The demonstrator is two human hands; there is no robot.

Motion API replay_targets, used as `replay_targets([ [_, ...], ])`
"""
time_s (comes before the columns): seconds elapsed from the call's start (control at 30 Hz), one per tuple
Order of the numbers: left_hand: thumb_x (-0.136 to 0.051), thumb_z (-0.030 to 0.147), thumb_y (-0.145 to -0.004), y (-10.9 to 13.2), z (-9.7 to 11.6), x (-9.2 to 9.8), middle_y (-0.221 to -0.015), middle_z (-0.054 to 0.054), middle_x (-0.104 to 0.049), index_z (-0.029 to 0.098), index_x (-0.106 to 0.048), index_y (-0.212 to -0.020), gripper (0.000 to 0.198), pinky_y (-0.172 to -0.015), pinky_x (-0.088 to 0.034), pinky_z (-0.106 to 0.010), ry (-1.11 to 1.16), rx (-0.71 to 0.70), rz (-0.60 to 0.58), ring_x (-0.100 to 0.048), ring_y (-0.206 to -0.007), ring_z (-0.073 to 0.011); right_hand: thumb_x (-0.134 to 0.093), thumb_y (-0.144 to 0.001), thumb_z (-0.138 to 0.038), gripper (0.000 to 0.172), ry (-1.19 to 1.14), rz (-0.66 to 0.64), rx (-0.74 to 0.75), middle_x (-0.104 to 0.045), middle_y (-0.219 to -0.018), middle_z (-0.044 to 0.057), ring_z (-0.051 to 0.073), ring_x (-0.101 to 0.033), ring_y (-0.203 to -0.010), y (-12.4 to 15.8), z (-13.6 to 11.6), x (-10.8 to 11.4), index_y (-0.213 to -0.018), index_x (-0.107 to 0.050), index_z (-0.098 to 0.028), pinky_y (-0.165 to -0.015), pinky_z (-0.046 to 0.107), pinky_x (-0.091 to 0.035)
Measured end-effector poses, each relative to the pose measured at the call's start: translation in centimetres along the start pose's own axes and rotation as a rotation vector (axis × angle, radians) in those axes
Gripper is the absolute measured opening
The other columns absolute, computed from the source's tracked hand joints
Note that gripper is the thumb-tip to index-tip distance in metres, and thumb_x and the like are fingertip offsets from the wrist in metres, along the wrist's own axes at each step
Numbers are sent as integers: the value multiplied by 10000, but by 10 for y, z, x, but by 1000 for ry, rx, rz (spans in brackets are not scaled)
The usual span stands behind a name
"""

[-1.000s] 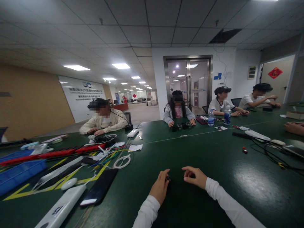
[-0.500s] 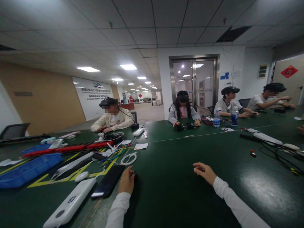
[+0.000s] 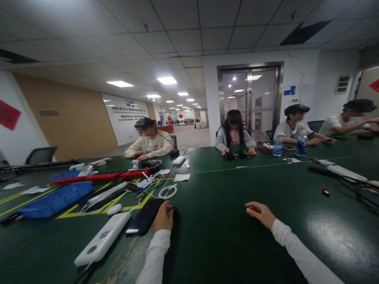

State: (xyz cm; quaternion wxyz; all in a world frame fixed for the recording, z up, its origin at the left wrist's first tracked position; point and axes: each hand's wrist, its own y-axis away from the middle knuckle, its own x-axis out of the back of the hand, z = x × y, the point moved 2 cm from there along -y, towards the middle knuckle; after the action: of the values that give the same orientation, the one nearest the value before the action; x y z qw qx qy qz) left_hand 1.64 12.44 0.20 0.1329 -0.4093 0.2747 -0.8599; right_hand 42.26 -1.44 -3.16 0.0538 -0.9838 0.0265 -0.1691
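Both hands are over the green table [image 3: 213,240] in the head view, well apart, white sleeves slanting in from the near side towards the far edge. Left hand [image 3: 164,217]: fingers curled, and a small dark piece [image 3: 175,212] right at the fingertips (it's blurred, so pinched or merely touched, I cannot tell). That piece lies just right of the left hand and well left of the right hand [image 3: 262,214], so left is plainly the nearer; which way its long axis runs is too small to call. And the right hand: fingers loosely extended, slightly bent, nothing in its hold, pointing leftward. Just left of the left hand, the phone [image 3: 145,217] slants up towards the far edge, white case [image 3: 103,238] alongside, and the white coil [image 3: 167,192] is beyond the fingers. Over at that far edge, a person in grey sleeves [image 3: 220,142] has both hands at a dark device [image 3: 242,154].
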Motion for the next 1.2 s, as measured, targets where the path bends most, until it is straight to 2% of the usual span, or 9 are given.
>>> replay_targets([
  [0.47,-442,187,-671,4,7,-1,-830,-14,-573,196,-417,-1037,367,-753,-444,-304,-44,49,-21,-574,-746,-138,-535,-730,-464,379,26,-17,6,-593,-948,43,206,-556,-891,0,1,-1,-998,-562,-197,-783,339,-451],
  [0.63,-468,215,-659,2,6,0,-832,-18,-578,202,-424,-1021,365,-718,-461,-307,-14,75,-81,-587,-734,-147,-536,-733,-449,364,10,-17,22,-589,-960,41,205,-552,-904,-1,4,-2,-999,-557,-201,-792,338,-447],
  [0.87,-471,254,-658,2,5,0,-827,-22,-587,182,-444,-1017,368,-703,-460,-272,-54,56,-55,-588,-715,-135,-535,-742,-433,348,18,-32,32,-585,-952,40,196,-553,-897,0,1,-2,-996,-555,-196,-788,319,-452],
  [1.2,-491,241,-665,3,9,2,-848,-20,-607,198,-441,-980,321,-748,-447,-305,-57,87,-146,-585,-782,-149,-518,-751,-447,353,53,-34,34,-582,-949,30,191,-552,-885,-1,3,-4,-1003,-547,-202,-778,317,-450],
])
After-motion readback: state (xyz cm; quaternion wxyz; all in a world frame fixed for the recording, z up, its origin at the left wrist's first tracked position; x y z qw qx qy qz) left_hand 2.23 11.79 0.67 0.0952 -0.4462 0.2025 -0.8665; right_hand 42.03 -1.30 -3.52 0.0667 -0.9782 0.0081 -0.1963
